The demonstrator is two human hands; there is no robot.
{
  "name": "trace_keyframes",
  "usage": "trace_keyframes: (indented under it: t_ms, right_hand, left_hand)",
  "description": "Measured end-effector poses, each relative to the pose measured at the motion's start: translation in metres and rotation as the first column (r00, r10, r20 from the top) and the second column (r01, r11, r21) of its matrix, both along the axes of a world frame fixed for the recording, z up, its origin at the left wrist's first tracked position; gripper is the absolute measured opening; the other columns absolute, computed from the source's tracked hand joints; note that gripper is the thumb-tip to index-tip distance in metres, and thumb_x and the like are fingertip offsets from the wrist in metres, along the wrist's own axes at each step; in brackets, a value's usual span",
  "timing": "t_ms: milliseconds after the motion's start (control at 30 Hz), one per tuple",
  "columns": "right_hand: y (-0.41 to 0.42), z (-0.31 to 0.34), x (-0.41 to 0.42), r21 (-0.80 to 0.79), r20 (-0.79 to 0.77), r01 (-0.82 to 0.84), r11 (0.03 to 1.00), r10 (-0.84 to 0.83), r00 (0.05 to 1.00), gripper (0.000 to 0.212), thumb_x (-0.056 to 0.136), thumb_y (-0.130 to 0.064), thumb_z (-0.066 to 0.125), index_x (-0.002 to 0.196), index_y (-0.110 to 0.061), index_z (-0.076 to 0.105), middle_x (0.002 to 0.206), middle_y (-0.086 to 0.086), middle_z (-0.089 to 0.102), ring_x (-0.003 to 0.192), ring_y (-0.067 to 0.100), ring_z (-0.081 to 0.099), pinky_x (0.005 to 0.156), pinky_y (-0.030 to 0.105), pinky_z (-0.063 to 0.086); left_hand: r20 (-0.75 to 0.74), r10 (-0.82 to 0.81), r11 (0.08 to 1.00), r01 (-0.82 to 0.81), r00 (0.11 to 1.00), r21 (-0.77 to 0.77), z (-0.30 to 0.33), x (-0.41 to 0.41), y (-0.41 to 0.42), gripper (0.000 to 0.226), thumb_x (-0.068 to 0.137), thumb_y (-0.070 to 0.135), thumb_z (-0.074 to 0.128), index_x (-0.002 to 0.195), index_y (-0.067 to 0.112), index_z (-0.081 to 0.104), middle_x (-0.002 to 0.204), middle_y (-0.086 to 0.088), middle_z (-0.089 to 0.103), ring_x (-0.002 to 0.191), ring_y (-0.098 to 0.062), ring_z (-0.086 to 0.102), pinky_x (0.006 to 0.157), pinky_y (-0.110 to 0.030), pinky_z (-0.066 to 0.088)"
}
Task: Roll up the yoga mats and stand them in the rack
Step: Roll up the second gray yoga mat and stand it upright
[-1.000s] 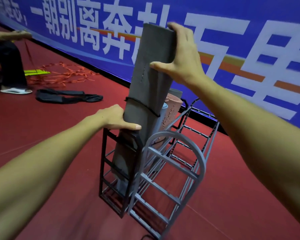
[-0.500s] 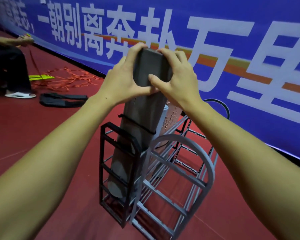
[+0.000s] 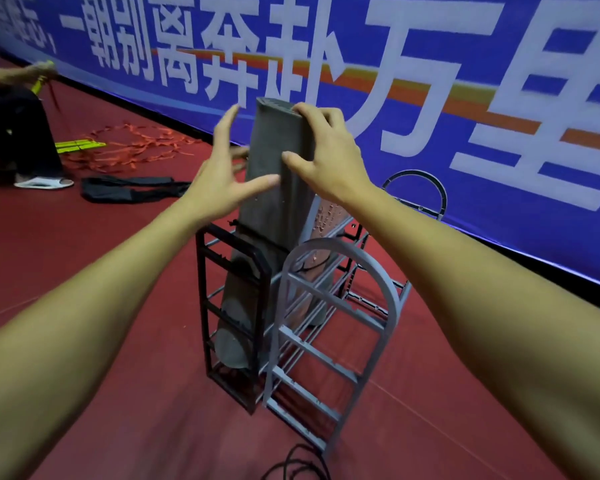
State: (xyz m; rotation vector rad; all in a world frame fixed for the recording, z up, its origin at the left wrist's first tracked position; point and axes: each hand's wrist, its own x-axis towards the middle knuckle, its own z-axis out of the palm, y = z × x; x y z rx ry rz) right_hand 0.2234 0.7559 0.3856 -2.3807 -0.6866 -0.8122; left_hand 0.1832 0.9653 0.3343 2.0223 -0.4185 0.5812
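A rolled grey yoga mat (image 3: 274, 188), bound by a black strap, stands tilted in the near end slot of the rack (image 3: 329, 306), its foot on the rack's bottom. My right hand (image 3: 323, 157) holds the mat's upper right side, fingers over its top edge and thumb on its front. My left hand (image 3: 222, 168) hangs just left of the mat with fingers spread, apart from it or barely brushing it. Behind the grey mat stands a pinkish rolled mat (image 3: 326, 216), and part of another roll shows beside it.
A blue banner (image 3: 465, 98) with large white characters runs along the back. On the red floor lie a black bag (image 3: 132, 190), orange straps (image 3: 132, 147) and a black cord (image 3: 298, 462) near the rack. A person (image 3: 18, 133) is at the far left.
The grey mat has sunk deeper into the rack slot. My left hand has let go of the mat's top and opened beside it. My right hand still holds the top.
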Motion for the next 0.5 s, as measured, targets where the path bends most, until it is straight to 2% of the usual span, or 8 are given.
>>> trace_keyframes:
  t_ms: [67,133,167,200,233,300,400,500]
  right_hand:
    - [-0.004,0.002,0.000,0.020,-0.050,-0.021,1.000,0.021,0.999,0.072,0.090,-0.043,0.073,0.153,-0.031,0.041,0.147,0.000,0.041,0.123,0.025,0.055,0.097,0.048,0.056]
    - [-0.004,-0.002,-0.001,0.012,-0.038,-0.019,1.000,0.019,0.999,0.073,0.089,-0.043,0.073,0.153,-0.032,0.039,0.148,-0.001,0.037,0.119,0.026,0.057,0.094,0.049,0.058]
    - [-0.002,-0.005,-0.001,0.004,-0.018,-0.013,1.000,0.013,1.000,0.074,0.089,-0.044,0.073,0.153,-0.032,0.038,0.149,-0.001,0.036,0.118,0.028,0.058,0.092,0.050,0.058]
    - [0.000,-0.007,0.000,0.001,-0.002,-0.007,1.000,0.007,1.000,0.075,0.088,-0.045,0.073,0.153,-0.033,0.037,0.150,-0.001,0.035,0.118,0.030,0.058,0.091,0.051,0.058]
    - [0.002,-0.007,0.001,0.002,0.008,-0.001,1.000,0.001,1.000,0.075,0.087,-0.046,0.072,0.153,-0.034,0.037,0.150,-0.001,0.034,0.119,0.032,0.057,0.090,0.052,0.059]
    - [0.007,-0.007,0.003,0.009,0.014,0.003,1.000,-0.003,1.000,0.075,0.085,-0.048,0.070,0.152,-0.035,0.037,0.149,-0.001,0.035,0.119,0.033,0.056,0.088,0.052,0.060]
    - [0.006,-0.009,0.007,0.007,0.032,0.007,1.000,-0.007,0.999,0.076,0.083,-0.053,0.068,0.151,-0.035,0.038,0.147,-0.002,0.036,0.118,0.031,0.056,0.085,0.049,0.061]
    - [0.004,-0.012,0.009,0.005,0.055,0.006,1.000,-0.007,0.998,0.077,0.083,-0.054,0.067,0.152,-0.033,0.039,0.147,-0.002,0.037,0.119,0.029,0.055,0.086,0.046,0.061]
  left_hand:
    - [-0.025,0.218,0.972,-0.220,0.976,-0.085,-0.041,-0.020,0.017,0.068,0.093,0.047,0.078,0.151,0.037,0.042,0.138,0.004,0.061,0.123,-0.011,0.063,0.101,-0.032,0.050]
    - [-0.119,0.516,0.835,-0.529,0.848,-0.153,-0.119,-0.044,0.034,0.024,0.100,0.028,0.069,0.121,0.018,0.065,0.110,0.000,0.070,0.104,-0.024,0.068,0.091,-0.037,0.051]
    - [-0.236,0.558,0.793,-0.595,0.795,-0.130,-0.163,-0.059,0.037,0.008,0.099,0.020,0.067,0.106,0.016,0.069,0.099,-0.001,0.072,0.098,-0.029,0.070,0.087,-0.038,0.051]
    - [-0.360,0.533,0.804,-0.591,0.765,-0.064,-0.204,-0.073,0.033,0.004,0.097,0.015,0.068,0.096,0.018,0.070,0.094,-0.002,0.074,0.096,-0.031,0.073,0.085,-0.038,0.053]
    - [-0.475,0.461,0.848,-0.530,0.750,-0.014,-0.243,-0.081,0.027,0.008,0.095,0.012,0.071,0.094,0.020,0.072,0.095,-0.004,0.077,0.096,-0.030,0.075,0.086,-0.038,0.055]
    - [-0.617,0.326,0.908,-0.420,0.716,-0.008,-0.297,-0.082,0.009,0.029,0.092,0.010,0.077,0.119,0.014,0.072,0.114,-0.008,0.078,0.104,-0.025,0.075,0.093,-0.036,0.056]
    - [-0.713,0.208,0.890,-0.431,0.670,-0.146,-0.337,-0.062,-0.022,0.066,0.092,0.005,0.076,0.152,0.006,0.049,0.136,-0.012,0.067,0.123,-0.027,0.068,0.105,-0.037,0.052]
    - [-0.734,0.103,0.831,-0.464,0.672,-0.308,-0.357,-0.043,-0.043,0.066,0.096,-0.005,0.062,0.158,0.006,0.041,0.147,-0.014,0.060,0.139,-0.028,0.056,0.116,-0.045,0.046]
